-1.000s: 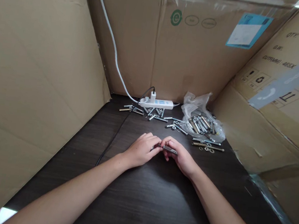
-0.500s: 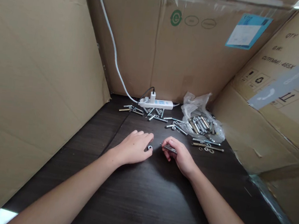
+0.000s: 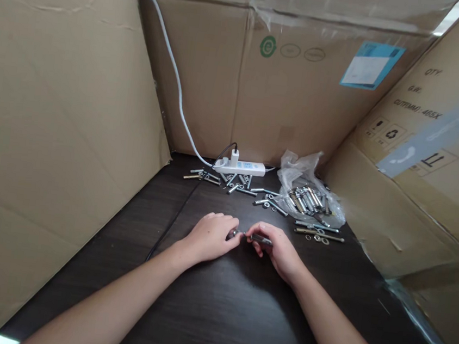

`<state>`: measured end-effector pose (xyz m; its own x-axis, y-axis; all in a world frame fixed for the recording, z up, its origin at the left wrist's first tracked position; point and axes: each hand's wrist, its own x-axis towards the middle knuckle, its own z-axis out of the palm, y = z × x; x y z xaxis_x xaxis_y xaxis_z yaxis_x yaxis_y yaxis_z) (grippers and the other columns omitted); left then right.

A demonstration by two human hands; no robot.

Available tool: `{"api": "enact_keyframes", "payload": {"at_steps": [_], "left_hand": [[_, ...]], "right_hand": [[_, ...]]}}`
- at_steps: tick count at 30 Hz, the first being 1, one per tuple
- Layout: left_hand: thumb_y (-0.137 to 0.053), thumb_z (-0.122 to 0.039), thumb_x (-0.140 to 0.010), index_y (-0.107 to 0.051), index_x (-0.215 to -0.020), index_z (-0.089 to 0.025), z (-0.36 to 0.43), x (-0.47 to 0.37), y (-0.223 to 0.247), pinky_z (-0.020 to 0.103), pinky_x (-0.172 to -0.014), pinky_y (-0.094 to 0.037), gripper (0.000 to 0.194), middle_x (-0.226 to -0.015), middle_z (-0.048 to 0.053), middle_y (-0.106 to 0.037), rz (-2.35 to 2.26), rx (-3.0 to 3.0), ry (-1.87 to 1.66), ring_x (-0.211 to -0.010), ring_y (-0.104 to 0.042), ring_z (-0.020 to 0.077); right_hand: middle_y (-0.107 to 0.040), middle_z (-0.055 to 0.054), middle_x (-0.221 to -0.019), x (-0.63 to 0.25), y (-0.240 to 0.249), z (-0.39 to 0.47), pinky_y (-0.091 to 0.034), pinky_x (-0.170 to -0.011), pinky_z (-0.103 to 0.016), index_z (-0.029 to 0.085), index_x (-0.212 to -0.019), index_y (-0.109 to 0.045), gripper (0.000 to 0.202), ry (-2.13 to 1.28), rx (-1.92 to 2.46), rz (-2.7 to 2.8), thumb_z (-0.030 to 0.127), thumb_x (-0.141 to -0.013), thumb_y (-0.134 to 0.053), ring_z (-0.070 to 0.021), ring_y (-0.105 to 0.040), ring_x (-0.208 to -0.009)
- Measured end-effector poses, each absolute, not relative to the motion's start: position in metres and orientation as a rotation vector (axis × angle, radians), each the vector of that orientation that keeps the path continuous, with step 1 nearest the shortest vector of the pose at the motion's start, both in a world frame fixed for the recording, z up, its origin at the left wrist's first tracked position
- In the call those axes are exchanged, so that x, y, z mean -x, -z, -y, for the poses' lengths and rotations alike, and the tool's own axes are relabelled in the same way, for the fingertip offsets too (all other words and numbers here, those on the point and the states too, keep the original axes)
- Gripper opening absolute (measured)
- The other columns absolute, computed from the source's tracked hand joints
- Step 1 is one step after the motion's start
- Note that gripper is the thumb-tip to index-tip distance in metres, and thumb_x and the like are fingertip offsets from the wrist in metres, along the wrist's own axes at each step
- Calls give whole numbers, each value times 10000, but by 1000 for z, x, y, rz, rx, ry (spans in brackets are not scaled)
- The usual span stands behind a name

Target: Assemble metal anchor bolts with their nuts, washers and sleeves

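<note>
Over the middle of the dark table, my left hand is closed in a pinch on a small metal nut, mostly hidden by the fingers. My right hand grips a metal bolt that lies sideways, its thin end pointing at the left fingertips. Only a small gap separates the fingertips of the two hands. Behind them lie several loose bolts and washers. To the right, a clear plastic bag holds a heap of metal bolts.
A white power strip with a plugged-in adapter sits at the back. Its black cable crosses the table to the left of my hands. Long bolts and washers lie at right. Cardboard walls enclose three sides.
The fingers of my left hand have closed on the nut. Both hands are nearer each other, the bolt's end now by the left fingertips. The camera view has tilted slightly up.
</note>
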<state>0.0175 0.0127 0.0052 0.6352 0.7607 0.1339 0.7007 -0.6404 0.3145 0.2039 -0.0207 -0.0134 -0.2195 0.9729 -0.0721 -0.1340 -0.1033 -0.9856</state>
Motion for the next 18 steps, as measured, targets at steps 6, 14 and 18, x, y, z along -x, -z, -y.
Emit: {"api": "enact_keyframes", "payload": {"at_steps": [6,14,18], "left_hand": [[-433,-317,-898,-500,-774,-183,-10,-21,-8,229,-630,-350,195,-741,-24,-528,-1030,-2341,-668,-678,-472,115],[-416,-296,-918,-530,-967,-194,-4,-21,-9,225,-653,-363,160,-834,-14,-558,-842,-2174,-651,-717,-484,113],[-443,-303,-911,-526,-949,-194,-5,-22,-5,228,-645,-361,142,-801,-22,-549,-848,-2138,-673,-694,-473,108]], "right_hand": [[-575,-19,-638,-202,6,23,-324,-473,-213,156,-714,-649,362,-1654,928,946,434,-858,-466,-93,-441,-509],[-552,-10,-630,-200,6,24,-311,-479,-216,151,-719,-642,333,-1684,897,927,405,-854,-474,-89,-431,-502],[-547,-13,-624,-199,6,24,-307,-478,-218,149,-711,-632,355,-1680,899,952,413,-862,-450,-88,-423,-493]]}}
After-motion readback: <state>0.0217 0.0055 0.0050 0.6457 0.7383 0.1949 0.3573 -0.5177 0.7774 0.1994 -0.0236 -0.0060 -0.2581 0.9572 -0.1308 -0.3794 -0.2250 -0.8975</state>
